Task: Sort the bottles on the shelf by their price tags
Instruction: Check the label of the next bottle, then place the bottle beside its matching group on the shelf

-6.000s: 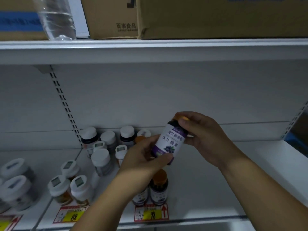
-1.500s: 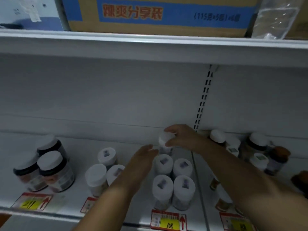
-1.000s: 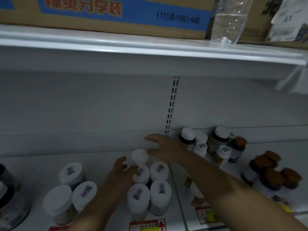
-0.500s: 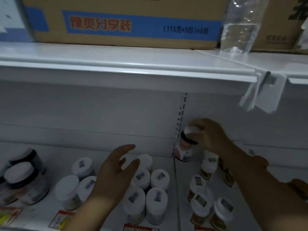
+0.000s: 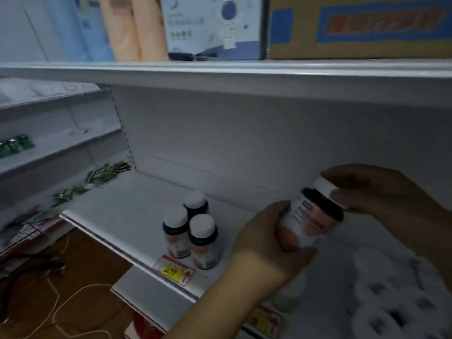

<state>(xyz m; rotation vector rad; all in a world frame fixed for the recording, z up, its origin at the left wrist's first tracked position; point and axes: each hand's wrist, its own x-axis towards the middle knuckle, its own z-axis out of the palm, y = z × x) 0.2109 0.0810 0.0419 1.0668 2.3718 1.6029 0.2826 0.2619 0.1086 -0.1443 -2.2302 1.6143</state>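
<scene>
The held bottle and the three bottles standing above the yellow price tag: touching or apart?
Apart. The head view shows bare shelf between the held bottle and the three bottles.

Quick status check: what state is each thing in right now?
Held bottle: capped, tilted, off the shelf.
Left hand: gripping its base.
Right hand: on its cap.
Three shelf bottles: upright, capped, clustered.
Price tag: lying at the shelf edge.

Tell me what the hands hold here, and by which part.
A white-capped dark bottle with a pink label, tilted: the left hand cups its lower body and base, and the right hand grips the cap.
</scene>
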